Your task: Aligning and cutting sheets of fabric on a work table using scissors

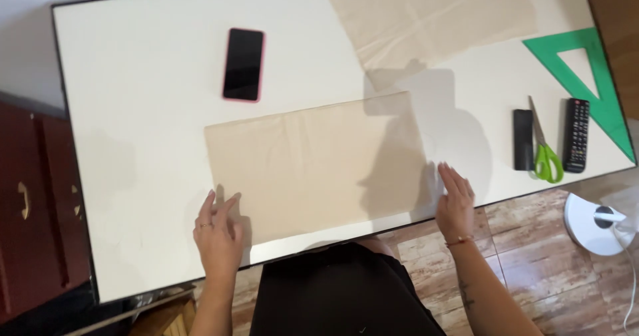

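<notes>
Beige fabric (313, 163), left hand (216, 233) flat and spread at its corner, right hand (454, 199) flat at its edge

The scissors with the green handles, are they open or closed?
Closed. The scissors lie flat on the white table, blades together in one thin line, beside the black remote.

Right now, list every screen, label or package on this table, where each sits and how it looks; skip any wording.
Phone: far left of the white table, beyond the beige fabric; upright rectangle, dark blank screen, pink case.
Remote control: right edge, beside the green-handled scissors; slim black bar with rows of small buttons, no screen.
No packages, labels or signs show.
</notes>
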